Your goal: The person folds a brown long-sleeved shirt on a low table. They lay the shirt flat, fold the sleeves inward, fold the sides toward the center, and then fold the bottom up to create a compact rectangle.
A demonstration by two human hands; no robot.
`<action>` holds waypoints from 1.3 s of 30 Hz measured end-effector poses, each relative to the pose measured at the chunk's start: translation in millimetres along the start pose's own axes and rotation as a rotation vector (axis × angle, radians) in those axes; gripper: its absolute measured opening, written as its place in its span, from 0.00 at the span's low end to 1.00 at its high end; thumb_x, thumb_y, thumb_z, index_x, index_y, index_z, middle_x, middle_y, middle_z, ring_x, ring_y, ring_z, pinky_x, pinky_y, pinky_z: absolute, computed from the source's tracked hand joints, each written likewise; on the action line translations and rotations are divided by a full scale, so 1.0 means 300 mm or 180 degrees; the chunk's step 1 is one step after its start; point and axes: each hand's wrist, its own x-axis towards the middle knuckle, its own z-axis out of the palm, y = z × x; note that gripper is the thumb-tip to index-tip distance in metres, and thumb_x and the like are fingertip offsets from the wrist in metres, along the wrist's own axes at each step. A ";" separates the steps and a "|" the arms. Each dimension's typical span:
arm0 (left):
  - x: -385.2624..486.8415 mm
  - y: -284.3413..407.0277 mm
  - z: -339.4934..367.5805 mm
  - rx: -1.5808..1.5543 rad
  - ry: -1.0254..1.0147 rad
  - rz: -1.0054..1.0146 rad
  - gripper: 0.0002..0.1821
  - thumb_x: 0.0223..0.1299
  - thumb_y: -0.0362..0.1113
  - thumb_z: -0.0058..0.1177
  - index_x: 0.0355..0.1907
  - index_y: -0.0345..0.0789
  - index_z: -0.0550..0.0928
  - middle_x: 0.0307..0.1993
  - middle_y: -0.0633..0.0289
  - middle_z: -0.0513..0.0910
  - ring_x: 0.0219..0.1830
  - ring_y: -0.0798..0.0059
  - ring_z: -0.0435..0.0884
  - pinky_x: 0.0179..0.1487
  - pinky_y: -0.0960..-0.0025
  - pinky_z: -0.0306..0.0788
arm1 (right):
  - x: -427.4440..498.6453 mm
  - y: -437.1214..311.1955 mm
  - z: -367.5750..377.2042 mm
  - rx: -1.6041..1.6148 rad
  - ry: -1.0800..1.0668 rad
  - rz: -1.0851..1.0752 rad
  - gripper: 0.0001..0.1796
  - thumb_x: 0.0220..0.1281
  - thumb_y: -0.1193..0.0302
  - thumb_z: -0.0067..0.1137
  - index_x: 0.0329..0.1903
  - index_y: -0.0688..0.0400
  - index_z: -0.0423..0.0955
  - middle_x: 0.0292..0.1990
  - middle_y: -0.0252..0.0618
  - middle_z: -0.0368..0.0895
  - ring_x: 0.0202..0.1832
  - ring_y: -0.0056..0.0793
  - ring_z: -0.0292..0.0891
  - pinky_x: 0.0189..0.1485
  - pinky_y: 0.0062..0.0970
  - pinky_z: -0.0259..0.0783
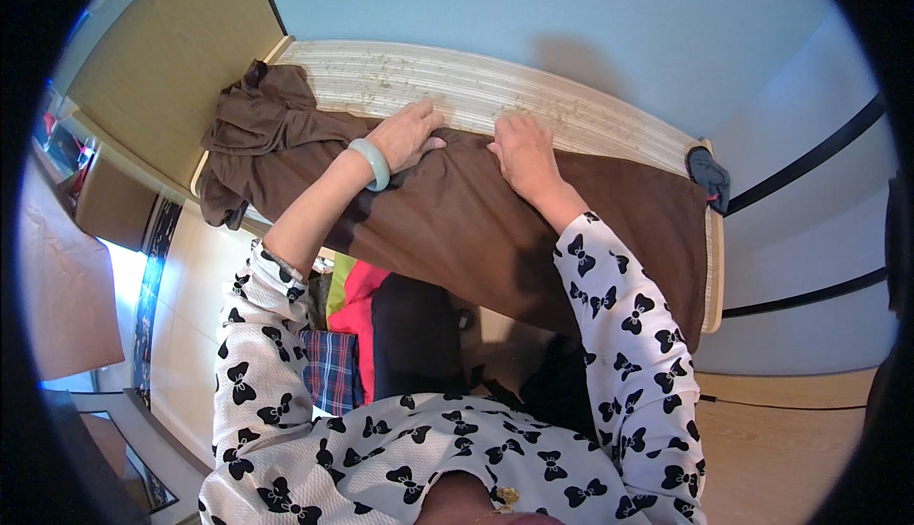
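A brown fabric garment lies spread over a bench topped with a striped woven mat. Its left end is bunched in folds, while the right part lies flatter and hangs over the near edge. At the garment's far edge, my left hand, with a pale green bangle on the wrist, has its fingers curled on the cloth. My right hand is a little to the right on the same edge, fingers bent and pinching the fabric.
A dark grey cloth item rests at the bench's right end. Below the near edge are a folded plaid cloth, a red cloth and dark fabric. A blue wall stands behind; a wooden panel is at left.
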 end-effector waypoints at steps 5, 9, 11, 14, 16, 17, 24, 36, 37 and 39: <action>-0.006 0.003 0.007 0.0076 0.0099 -0.0414 0.19 0.60 0.49 0.57 0.45 0.37 0.72 0.44 0.54 0.71 0.51 0.53 0.70 0.54 0.53 0.66 | 0.002 0.011 0.002 0.0197 -0.0054 -0.0050 0.11 0.58 0.69 0.60 0.40 0.58 0.69 0.42 0.44 0.75 0.50 0.45 0.69 0.49 0.46 0.63; 0.022 0.006 -0.040 0.0305 -0.0312 -0.0725 0.20 0.58 0.51 0.58 0.43 0.40 0.71 0.43 0.56 0.73 0.50 0.56 0.69 0.54 0.45 0.62 | 0.024 0.027 -0.021 0.0458 -0.0285 0.0012 0.11 0.58 0.71 0.60 0.40 0.59 0.69 0.42 0.45 0.76 0.49 0.47 0.70 0.48 0.47 0.65; 0.038 0.011 -0.060 0.0104 -0.0497 -0.0725 0.19 0.58 0.50 0.59 0.42 0.41 0.71 0.41 0.57 0.74 0.50 0.57 0.69 0.54 0.45 0.61 | 0.029 0.028 -0.026 0.0457 -0.0353 0.0047 0.11 0.57 0.72 0.60 0.39 0.60 0.69 0.42 0.47 0.76 0.49 0.48 0.70 0.48 0.47 0.65; 0.057 0.019 -0.065 0.0044 -0.0696 -0.0714 0.17 0.59 0.49 0.58 0.40 0.42 0.71 0.38 0.59 0.76 0.49 0.59 0.70 0.53 0.48 0.59 | 0.031 0.026 -0.017 0.0370 -0.0298 0.0006 0.11 0.54 0.74 0.60 0.38 0.61 0.69 0.41 0.48 0.76 0.49 0.49 0.70 0.48 0.46 0.66; 0.074 0.015 -0.058 0.0187 -0.0640 -0.0717 0.16 0.59 0.47 0.58 0.41 0.42 0.71 0.37 0.60 0.77 0.50 0.60 0.70 0.53 0.50 0.58 | 0.037 0.031 -0.004 0.0116 -0.0017 -0.0168 0.11 0.52 0.77 0.60 0.37 0.62 0.69 0.40 0.49 0.76 0.48 0.49 0.70 0.47 0.45 0.66; 0.088 0.008 -0.053 0.0298 -0.0566 -0.0725 0.16 0.60 0.47 0.58 0.41 0.42 0.71 0.38 0.60 0.78 0.50 0.61 0.70 0.52 0.51 0.58 | 0.045 0.037 0.003 0.0001 0.0103 -0.0182 0.11 0.50 0.77 0.60 0.37 0.62 0.69 0.40 0.49 0.76 0.47 0.48 0.70 0.47 0.44 0.65; 0.217 -0.074 -0.014 0.0440 -0.0302 -0.0986 0.14 0.59 0.44 0.58 0.46 0.44 0.75 0.45 0.61 0.80 0.54 0.61 0.71 0.55 0.47 0.57 | 0.136 0.090 0.041 -0.0426 0.0453 0.0070 0.11 0.47 0.82 0.56 0.37 0.61 0.71 0.39 0.44 0.75 0.46 0.45 0.70 0.46 0.40 0.64; -0.011 0.145 -0.020 -0.0006 0.0960 -0.0283 0.18 0.54 0.47 0.62 0.39 0.37 0.75 0.36 0.57 0.72 0.42 0.57 0.73 0.46 0.57 0.67 | 0.014 0.000 0.063 0.0757 0.0242 -0.0325 0.21 0.67 0.71 0.47 0.62 0.58 0.68 0.62 0.41 0.69 0.65 0.39 0.62 0.66 0.38 0.59; -0.039 0.162 -0.009 0.0090 0.0961 -0.0445 0.20 0.56 0.50 0.61 0.39 0.36 0.75 0.37 0.56 0.72 0.43 0.57 0.72 0.46 0.56 0.67 | 0.009 0.002 0.062 0.0503 0.0227 -0.0412 0.23 0.69 0.69 0.46 0.65 0.58 0.65 0.65 0.42 0.66 0.67 0.39 0.60 0.67 0.39 0.58; -0.083 0.193 0.015 0.0478 0.0905 -0.0801 0.23 0.58 0.55 0.56 0.42 0.36 0.74 0.40 0.56 0.71 0.47 0.57 0.70 0.47 0.54 0.65 | -0.003 -0.005 0.061 0.0210 0.0043 -0.0352 0.26 0.71 0.66 0.43 0.69 0.58 0.59 0.69 0.42 0.60 0.71 0.38 0.55 0.70 0.41 0.54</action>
